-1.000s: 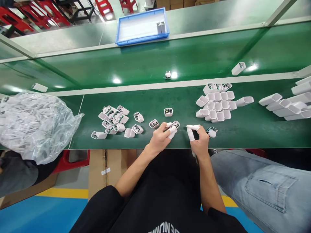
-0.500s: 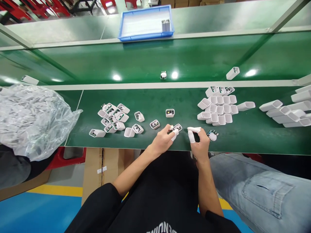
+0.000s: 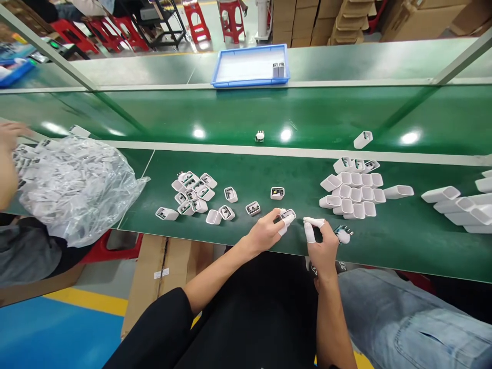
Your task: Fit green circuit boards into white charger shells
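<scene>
One shell (image 3: pixel 289 216) pinched in left hand (image 3: pixel 267 229) | right hand (image 3: pixel 322 247) curled beside, grip unclear | co-worker's hand (image 3: pixel 13 131) newly in view | work looks unadvanced

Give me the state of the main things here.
Left hand: closed on the held case
Held case: open-ended, parts visible inside
Right hand: fingers pinched together
Loose circuit board: uncased, beside the right hand
Plastic bag: filled with white pieces
Blue tray: holding two cases
</scene>
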A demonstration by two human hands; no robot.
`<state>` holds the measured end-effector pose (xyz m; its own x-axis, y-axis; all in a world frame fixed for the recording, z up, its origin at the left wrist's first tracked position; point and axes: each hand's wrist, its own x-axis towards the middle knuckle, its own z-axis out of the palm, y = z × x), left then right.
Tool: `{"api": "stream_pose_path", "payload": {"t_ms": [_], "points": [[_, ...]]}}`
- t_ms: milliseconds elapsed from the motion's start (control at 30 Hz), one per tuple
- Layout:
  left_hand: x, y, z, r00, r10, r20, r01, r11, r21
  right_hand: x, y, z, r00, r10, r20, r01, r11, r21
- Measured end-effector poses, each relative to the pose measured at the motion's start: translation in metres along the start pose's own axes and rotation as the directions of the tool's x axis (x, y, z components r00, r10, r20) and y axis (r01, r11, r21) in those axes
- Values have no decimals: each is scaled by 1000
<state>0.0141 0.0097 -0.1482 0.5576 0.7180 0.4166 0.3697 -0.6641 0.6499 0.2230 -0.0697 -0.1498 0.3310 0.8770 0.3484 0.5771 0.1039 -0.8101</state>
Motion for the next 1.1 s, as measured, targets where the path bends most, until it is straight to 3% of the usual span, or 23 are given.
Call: {"api": "stream_pose_path", "payload": {"t_ms": [100,200,233,300,367,400,500,567,800,1100], "points": [[3,-1,1,995,-94,25,96,984,-147,0,0,0,1000,12,-4,-12,1000,9],[10,15,-3,964,-260,-63,210,881,-425,-1,2,0,1000,18,-6,-18,1000,14],[13,24,-8,925,-367,-100,251,786,-566,-1,3,0,1000,18,-6,-18,1000,13],[20,47,-24,786,-611,-91,262,463,-847,-1,4,1,1000,15,-12,-15,1000,11],[29,71,-49,643,-765,34,156,87,-984,-2,4,1,1000,19,-12,-18,1000,16],[34,81,-63,594,-800,87,87,-43,-995,-2,4,1,1000,24,-9,-24,1000,20],[45,101,-97,466,-857,219,-44,-270,-962,-1,2,1,999,39,5,-39,999,28],[49,107,-109,413,-866,283,-64,-338,-939,-1,1,1,999,41,10,-42,999,24],[50,107,-106,351,-864,362,-95,-417,-904,-1,0,2,999,45,9,-45,999,-1],[49,99,-109,374,-851,368,-75,-424,-903,-1,0,2,999,43,14,-43,999,-12]]}}
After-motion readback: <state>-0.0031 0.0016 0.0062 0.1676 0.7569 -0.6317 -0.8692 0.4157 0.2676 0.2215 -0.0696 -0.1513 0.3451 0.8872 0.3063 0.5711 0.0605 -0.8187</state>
